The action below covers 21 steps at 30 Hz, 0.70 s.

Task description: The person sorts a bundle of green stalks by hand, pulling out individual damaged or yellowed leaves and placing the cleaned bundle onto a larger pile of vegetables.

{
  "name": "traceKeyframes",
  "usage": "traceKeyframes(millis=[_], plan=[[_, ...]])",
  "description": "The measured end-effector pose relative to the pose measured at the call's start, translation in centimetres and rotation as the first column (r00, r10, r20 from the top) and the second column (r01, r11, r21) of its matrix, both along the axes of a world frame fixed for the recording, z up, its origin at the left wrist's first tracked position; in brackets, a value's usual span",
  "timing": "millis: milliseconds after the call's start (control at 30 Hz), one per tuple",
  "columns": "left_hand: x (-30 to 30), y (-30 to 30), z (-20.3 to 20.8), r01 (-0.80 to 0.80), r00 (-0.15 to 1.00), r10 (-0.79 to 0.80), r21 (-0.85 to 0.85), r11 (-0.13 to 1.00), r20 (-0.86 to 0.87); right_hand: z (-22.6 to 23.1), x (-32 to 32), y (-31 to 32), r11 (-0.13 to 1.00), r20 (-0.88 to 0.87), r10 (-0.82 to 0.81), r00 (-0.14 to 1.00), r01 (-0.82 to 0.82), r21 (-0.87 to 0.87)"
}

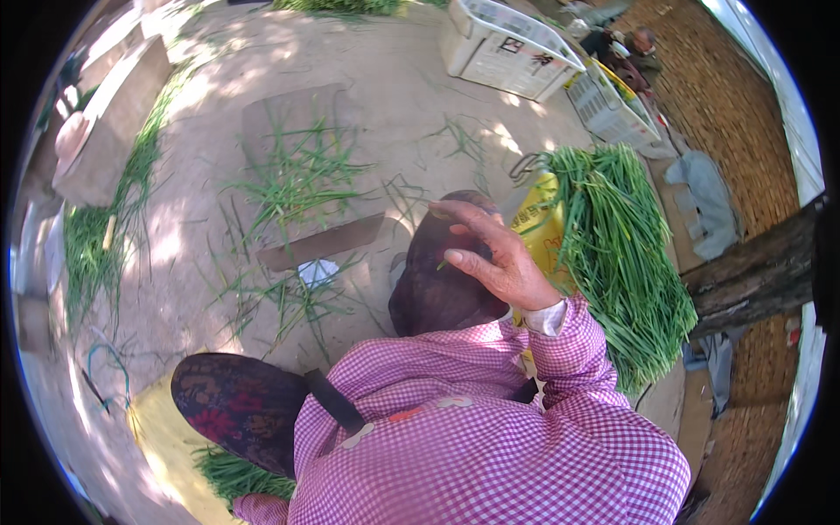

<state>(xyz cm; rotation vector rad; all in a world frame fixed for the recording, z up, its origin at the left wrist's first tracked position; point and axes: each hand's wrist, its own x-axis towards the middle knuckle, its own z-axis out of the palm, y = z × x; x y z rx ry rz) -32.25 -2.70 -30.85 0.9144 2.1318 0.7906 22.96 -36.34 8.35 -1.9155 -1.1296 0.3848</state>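
A right hand (494, 254) hangs loosely open, fingers spread and slightly curled, a small green scrap (443, 264) at its thumb tip, above a knee in dark maroon trousers (437, 289). The forearm, in a pink-and-white checked sleeve (569, 341), bends up from the lower edge. Just beside the hand lies a thick bundle of long green chive-like stalks (621, 254) on a yellow sack (535, 219). The left hand is hidden below the checked shirt; its grip cannot be told. Loose stalks (297, 175) litter the sandy ground (376, 79).

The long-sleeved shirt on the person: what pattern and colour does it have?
The long-sleeved shirt has a small pink-and-white check pattern, seen best in the head view.
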Motion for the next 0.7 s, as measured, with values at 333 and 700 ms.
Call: traceKeyframes(millis=[333, 700], plan=[[7.6, 4.8, 3.8, 0.121, 0.992, -0.121, -0.003, 0.993, 0.033, 1.1, 10.4, -15.5, 0.748, 0.726, -0.432, 0.535, 0.663, -0.043], [8.2, 6.2, 6.8, 0.115, 0.99, -0.118, 0.044, 0.992, 0.077, -2.4, 21.4, -22.0, 0.141, 0.829, -0.334, 0.449, 0.893, -0.427]])
